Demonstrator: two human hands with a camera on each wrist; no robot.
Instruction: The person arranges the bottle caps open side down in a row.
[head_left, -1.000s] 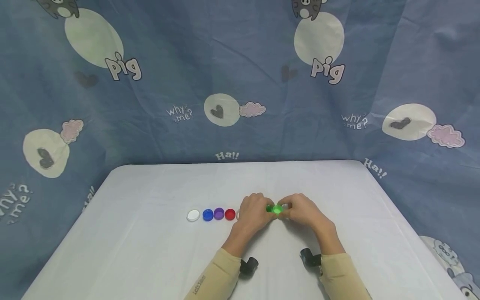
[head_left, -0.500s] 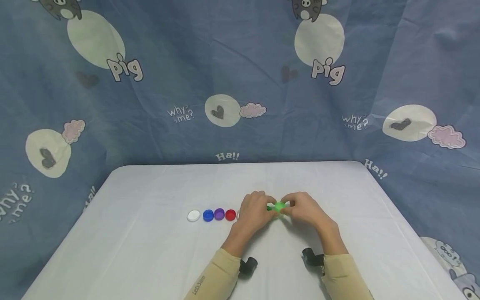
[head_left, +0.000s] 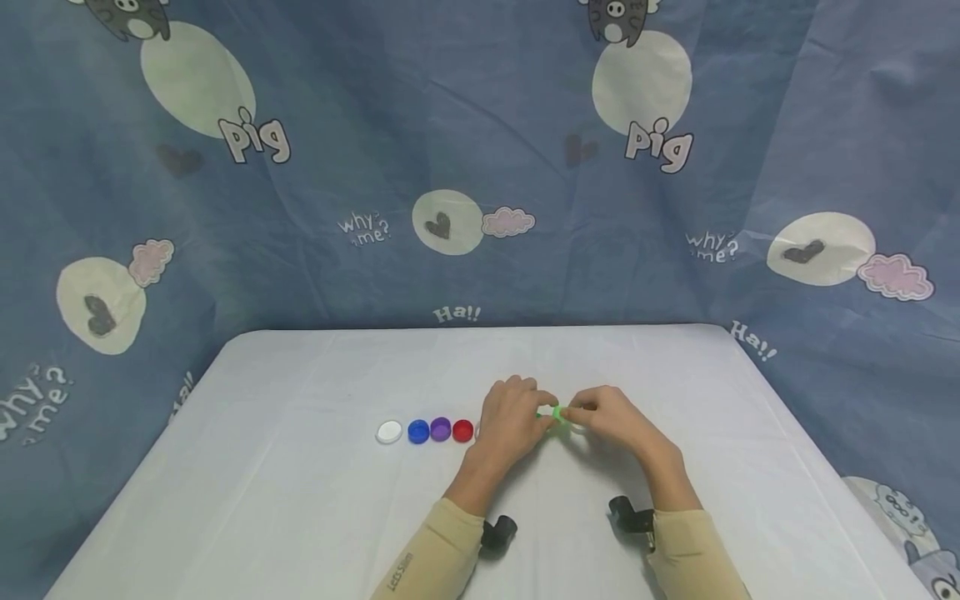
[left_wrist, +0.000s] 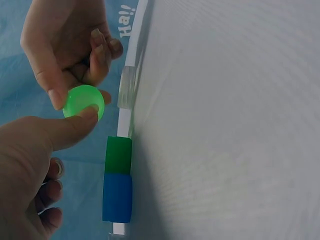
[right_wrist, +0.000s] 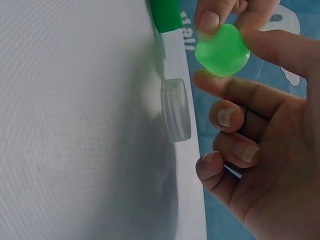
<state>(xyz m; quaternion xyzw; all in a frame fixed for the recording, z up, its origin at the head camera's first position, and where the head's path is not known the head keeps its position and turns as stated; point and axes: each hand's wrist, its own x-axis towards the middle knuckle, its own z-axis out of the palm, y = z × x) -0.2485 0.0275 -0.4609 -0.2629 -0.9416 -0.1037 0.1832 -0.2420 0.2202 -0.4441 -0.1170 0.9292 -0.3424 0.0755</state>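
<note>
Both hands meet at a bright green round piece [head_left: 558, 414], raised off the table. In the left wrist view the left hand [left_wrist: 30, 150] pinches the green piece [left_wrist: 80, 99] with its thumb on the face, and the right hand [left_wrist: 67, 40] grips its edge. The right wrist view shows the right hand [right_wrist: 270, 120] with thumb and forefinger at opposite edges of the green disc [right_wrist: 222, 51], its other fingers curled. The head view has the left hand [head_left: 510, 421] and the right hand [head_left: 615, 417] facing each other.
A clear ribbed lid [right_wrist: 176, 110] stands on the table beneath the hands. A dark green piece [left_wrist: 118, 155] and a blue one [left_wrist: 117, 197] are beside it. Leftward lie white [head_left: 389, 432], blue [head_left: 418, 431], purple [head_left: 441, 429] and red [head_left: 462, 431] round pieces.
The bright green piece has turned from showing its round face to nearly edge-on in the head view. The right hand has shifted slightly right; the left hand has moved little.
</note>
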